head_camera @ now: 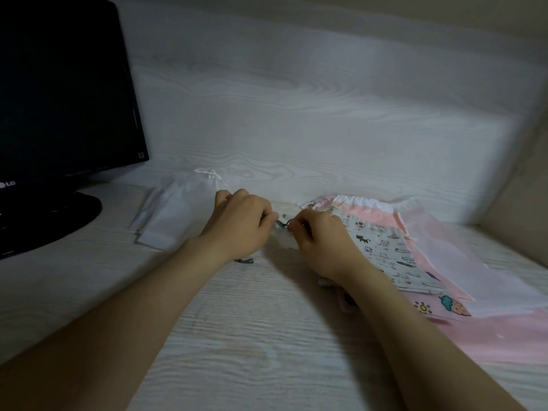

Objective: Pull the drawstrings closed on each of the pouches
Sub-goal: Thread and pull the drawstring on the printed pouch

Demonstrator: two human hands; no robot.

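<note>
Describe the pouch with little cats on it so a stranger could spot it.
From the black monitor at left, cross the desk to the pile at right. The cat pouch lies on top, beside the right hand; its neighbours are pink or plain white.

A small pale pouch (283,243) is held by the left grip (240,223), its dark drawstring (284,223) pinched by the right grip (320,244); a cinched white pouch (175,212) lies flat left of the left grip, and a cat-print pouch (385,253) lies atop pink pouches (376,212) right of the right grip.
</note>
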